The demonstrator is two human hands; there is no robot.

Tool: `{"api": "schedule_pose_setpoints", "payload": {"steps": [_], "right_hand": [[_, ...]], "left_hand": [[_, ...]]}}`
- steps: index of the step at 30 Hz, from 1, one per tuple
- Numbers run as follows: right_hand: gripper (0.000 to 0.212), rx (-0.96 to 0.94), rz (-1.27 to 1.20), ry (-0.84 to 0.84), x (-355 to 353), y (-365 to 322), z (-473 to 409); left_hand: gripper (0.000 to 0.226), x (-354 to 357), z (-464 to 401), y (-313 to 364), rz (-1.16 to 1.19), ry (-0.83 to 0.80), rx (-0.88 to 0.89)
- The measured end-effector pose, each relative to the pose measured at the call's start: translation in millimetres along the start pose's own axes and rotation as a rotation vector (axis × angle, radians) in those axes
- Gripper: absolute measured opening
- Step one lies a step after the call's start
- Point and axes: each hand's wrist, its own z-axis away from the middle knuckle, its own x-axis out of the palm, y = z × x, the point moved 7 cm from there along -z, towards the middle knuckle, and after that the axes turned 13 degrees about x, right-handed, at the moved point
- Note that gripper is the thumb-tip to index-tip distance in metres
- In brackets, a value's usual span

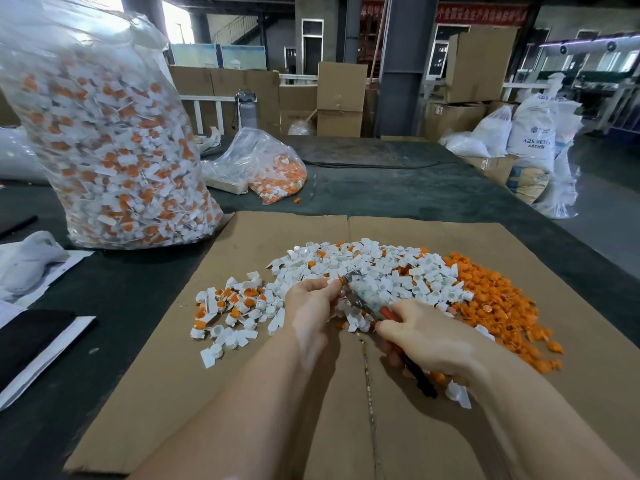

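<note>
Head view: pliers meet a small piece over the cardboard

Above the middle of the cardboard (242, 393) the right hand (426, 337) is wrapped round the handles of the pliers (367, 299), whose nose points up and left. The left hand (311, 303) meets that nose with its fingertips pinched together on a small piece (341, 280). Only a fleck of orange shows, and I cannot tell whether the jaws are closed on it.

Just beyond the hands, on the cardboard's far half, lies the white heap (381, 268), touching the orange heap (502, 306) at the right edge. A looser scatter (225, 306) of white and orange parts sits toward the left edge. Off the far left corner stands the big bag (114, 140).

The risks look plain enough. The fingertips sit so close to the nose that a hard squeeze could nip them. The piece is tiny and held in mid-air, so a skewed bite could flick it into either heap, where it would be lost among its like. A forearm dragging low could also sweep the parts lying nearest on the cardboard.
</note>
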Motion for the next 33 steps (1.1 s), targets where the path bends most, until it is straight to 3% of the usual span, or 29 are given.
{"api": "schedule_pose_setpoints", "payload": {"steps": [4,10,16,19,22,27,33], "right_hand": [[0.022,-0.029,0.098,0.088,-0.3,-3.6,1.4],[0.02,-0.055,0.137,0.145,2.4,-0.9,-3.3],[0.03,-0.053,-0.105,0.295,-13.7,17.0,-10.8],[0.035,0.029,0.084,0.591,-32.2,32.1,-18.1],[0.045,0.103,0.314,0.777,-41.7,43.7,-27.0],[0.068,0.142,0.425,0.842,-45.3,52.7,-33.1],[0.071,0.214,0.557,0.805,-43.1,52.3,-33.0]], "left_hand": [[0.017,-1.1,-1.0,-3.8,-0.001,0.015,-0.004],[0.014,-1.6,2.5,-10.9,0.004,0.032,-0.028],[0.01,-5.0,6.8,-10.7,-0.021,0.0,0.008],[0.005,-8.7,7.1,-7.9,-0.31,-0.072,0.178],[0.018,-3.4,9.5,-7.2,-0.615,-0.196,0.326],[0.025,-1.8,8.9,-9.8,-0.737,-0.224,0.376],[0.015,-4.8,7.4,-9.7,-0.746,-0.191,0.408]]}}
